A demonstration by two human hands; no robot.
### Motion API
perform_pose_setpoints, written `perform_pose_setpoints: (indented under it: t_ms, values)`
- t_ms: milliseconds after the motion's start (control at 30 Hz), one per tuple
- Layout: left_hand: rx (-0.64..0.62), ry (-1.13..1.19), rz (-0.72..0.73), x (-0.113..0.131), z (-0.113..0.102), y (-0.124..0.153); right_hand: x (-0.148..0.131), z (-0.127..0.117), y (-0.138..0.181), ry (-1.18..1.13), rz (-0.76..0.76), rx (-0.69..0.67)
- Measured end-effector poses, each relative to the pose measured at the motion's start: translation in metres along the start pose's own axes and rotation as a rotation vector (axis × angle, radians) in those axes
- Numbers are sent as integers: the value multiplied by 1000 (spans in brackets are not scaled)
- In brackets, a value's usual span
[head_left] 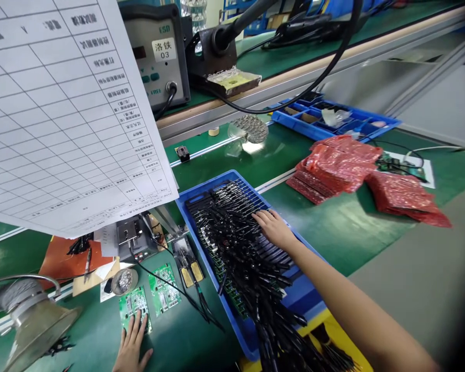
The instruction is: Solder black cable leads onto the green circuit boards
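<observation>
My left hand (133, 343) lies with its fingers spread, their tips on the lower part of a green circuit board (134, 304). A second green circuit board (165, 289) lies just to its right. My right hand (275, 230) rests over the right side of a blue tray (232, 330), fingers stretched out and touching the parts there. In the tray is a rack of circuit boards on edge, largely covered by a heap of black wires (251, 274) that spills over the near end. What lies under my right fingertips is too small to make out.
A hanging printed sheet (73, 124) blocks the upper left. Behind are a soldering station (155, 57), a cable looping down, and a blue compartment tray (333, 119). Red bubble-wrap packs (337, 165) lie right. A soldering iron stand (188, 263) and lamp-shaped hood (39, 330) flank the boards.
</observation>
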State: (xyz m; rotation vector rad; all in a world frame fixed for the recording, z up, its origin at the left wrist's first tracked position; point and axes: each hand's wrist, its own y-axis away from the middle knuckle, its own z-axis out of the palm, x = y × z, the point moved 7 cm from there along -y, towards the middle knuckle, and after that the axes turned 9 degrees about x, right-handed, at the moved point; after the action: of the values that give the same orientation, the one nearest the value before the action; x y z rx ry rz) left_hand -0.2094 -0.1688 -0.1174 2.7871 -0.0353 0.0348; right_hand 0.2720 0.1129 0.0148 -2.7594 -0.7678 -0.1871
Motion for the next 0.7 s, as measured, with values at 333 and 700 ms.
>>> perform_pose_setpoints:
  t_ms: [333,700]
  values:
    - [74,11,1,-1,6,1,-2,10,-35,-52,-264,-215]
    - [154,176,-65,2,2,1,11,-20,-27,-118,-246,-207]
